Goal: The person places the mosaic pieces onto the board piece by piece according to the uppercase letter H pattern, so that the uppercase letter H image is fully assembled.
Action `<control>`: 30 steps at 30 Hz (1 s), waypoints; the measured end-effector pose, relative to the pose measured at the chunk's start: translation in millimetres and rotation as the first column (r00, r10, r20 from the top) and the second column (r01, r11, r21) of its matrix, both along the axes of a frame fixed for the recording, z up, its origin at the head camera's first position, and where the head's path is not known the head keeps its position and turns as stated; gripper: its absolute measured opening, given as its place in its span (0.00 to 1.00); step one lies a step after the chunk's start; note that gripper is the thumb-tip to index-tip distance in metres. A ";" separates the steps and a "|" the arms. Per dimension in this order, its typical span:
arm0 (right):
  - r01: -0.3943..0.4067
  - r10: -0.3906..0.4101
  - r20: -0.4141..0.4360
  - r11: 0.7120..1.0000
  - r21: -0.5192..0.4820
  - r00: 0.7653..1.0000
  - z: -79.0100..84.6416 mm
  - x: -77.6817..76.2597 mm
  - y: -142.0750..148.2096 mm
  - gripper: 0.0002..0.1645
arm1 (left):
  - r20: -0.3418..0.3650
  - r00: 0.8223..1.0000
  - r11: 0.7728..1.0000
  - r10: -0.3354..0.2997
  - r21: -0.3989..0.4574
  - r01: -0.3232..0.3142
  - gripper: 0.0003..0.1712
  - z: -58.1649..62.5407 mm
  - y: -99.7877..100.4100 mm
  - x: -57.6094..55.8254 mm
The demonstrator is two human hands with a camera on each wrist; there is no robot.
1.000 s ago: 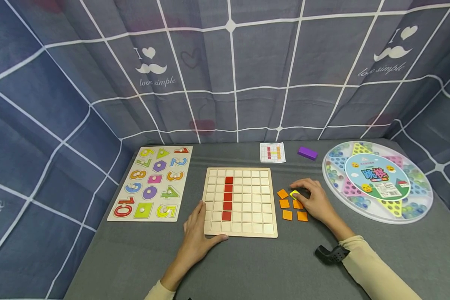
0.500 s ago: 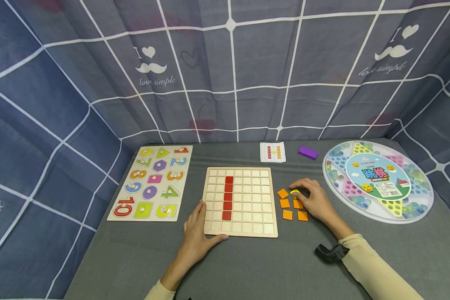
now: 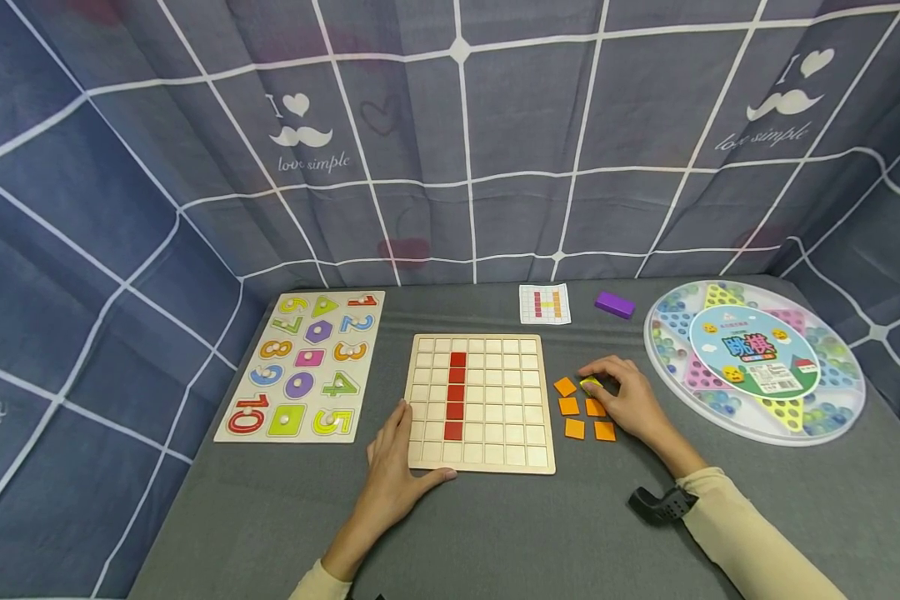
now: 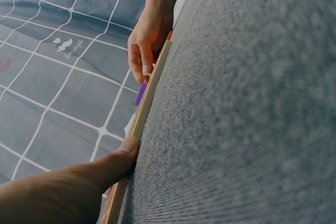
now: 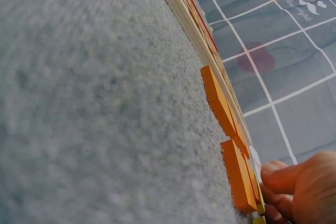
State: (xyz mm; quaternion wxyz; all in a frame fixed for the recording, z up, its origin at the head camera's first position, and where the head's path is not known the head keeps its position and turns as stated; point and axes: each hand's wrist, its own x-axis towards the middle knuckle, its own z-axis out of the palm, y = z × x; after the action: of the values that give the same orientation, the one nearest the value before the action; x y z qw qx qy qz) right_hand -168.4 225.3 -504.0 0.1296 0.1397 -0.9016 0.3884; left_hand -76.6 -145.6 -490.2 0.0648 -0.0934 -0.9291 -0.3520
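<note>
A pale wooden grid board [image 3: 495, 417] lies in the middle of the table, with a column of red squares [image 3: 456, 393] set in it. My left hand [image 3: 390, 479] rests against its left side, fingers fairly straight, thumb at the near edge; the left wrist view shows the thumb [image 4: 118, 163] touching that edge. To the right of the board, my right hand [image 3: 630, 402] pinches a small yellow tile [image 3: 590, 382] between thumb and fingers, partly covering it. Several orange square tiles [image 3: 568, 406] lie beside and below those fingertips; one is partly hidden by the hand.
A printed pattern card [image 3: 545, 304] and a purple block [image 3: 615, 305] lie behind the board. The number-and-shape puzzle board [image 3: 311, 358] is on the left. On the right lies a round Chinese-checkers board [image 3: 675, 358]. A grid-patterned curtain [image 3: 525, 125] closes off the back and sides.
The yellow tile has shifted very slightly at the right fingertips. Both hands and the board otherwise stay in place.
</note>
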 end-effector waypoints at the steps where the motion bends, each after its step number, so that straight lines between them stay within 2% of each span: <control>1: -0.006 0.006 0.001 1.000 -0.003 1.000 -0.6 0.3 0.4 0.11 | 0.001 1.000 1.000 0.000 0.000 0.000 0.69 0.0 0.0 -0.1; 9: -0.051 0.051 -0.012 0.999 0.001 0.999 -0.7 2.1 2.3 0.16 | -0.002 1.000 1.000 0.001 0.001 -0.001 0.68 -0.6 -0.1 0.0; 19: 0.006 -0.006 0.000 1.000 0.010 1.000 2.8 5.2 1.6 0.17 | 0.010 1.000 1.000 0.002 0.008 -0.002 0.68 0.1 0.0 -0.4; 26: -0.047 0.047 -0.017 0.999 -0.003 0.999 2.7 4.4 1.6 0.18 | -0.006 1.000 1.000 0.002 0.005 -0.002 0.68 0.5 -0.3 -0.1; 30: -0.030 0.030 -0.042 1.000 0.004 0.999 3.5 5.2 1.2 0.18 | 0.004 1.000 1.000 0.001 0.004 -0.001 0.68 -0.4 -0.7 0.5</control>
State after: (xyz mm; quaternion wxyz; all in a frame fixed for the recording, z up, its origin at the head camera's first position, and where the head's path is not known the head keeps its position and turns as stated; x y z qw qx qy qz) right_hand -163.2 226.4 -500.6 0.1423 0.1616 -0.8971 0.3859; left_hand -76.2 -146.3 -490.6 0.0632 -0.0920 -0.9286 -0.3538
